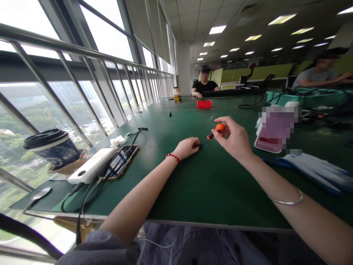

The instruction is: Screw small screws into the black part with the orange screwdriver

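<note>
My right hand (234, 139) is closed on a small screwdriver (214, 133) with an orange and black handle, its tip slanting down to the left. My left hand (186, 147) rests on the green table (176, 191) with its fingers curled round a small black part (199, 145) where the screwdriver's tip meets it. A red string circles my left wrist and a silver bangle my right forearm.
At the left lie a lidded paper cup (53, 147), a white power bank (92, 165), a phone (121, 161) and black cables. White and blue gloves (317, 170) and a pink-white box (271, 141) are at the right. A red tray (204, 104) stands further back. Two other people sit at the far end.
</note>
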`<act>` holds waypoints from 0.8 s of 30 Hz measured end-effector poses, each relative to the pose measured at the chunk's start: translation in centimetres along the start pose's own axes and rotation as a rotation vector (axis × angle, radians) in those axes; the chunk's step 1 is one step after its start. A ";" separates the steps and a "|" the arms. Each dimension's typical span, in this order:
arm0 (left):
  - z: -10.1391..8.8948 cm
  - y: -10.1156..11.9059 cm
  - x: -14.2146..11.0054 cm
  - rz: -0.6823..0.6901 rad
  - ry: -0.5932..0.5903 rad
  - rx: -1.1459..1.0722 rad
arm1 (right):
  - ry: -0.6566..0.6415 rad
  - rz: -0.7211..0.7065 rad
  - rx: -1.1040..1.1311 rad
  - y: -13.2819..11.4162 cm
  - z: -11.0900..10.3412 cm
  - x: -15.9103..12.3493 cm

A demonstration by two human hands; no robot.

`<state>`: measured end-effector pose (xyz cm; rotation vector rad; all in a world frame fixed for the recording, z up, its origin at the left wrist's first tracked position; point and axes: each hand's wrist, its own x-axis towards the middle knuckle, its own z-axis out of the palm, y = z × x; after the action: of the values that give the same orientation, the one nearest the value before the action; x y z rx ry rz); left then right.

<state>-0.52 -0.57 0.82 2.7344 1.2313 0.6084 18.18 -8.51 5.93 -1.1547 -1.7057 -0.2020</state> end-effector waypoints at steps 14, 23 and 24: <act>-0.6 0.8 -0.3 -0.036 -0.023 0.008 | 0.018 0.099 -0.057 0.0 -0.2 0.0; -0.3 0.4 -0.2 -0.036 -0.014 0.001 | 0.046 0.077 -0.022 0.8 0.0 0.2; -0.3 0.4 -0.2 -0.036 -0.014 -0.002 | 0.044 0.070 -0.022 0.8 0.0 0.2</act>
<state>-0.45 -0.98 1.13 2.7040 1.2725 0.5851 18.75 -7.96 5.75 -1.2160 -1.6258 -0.2022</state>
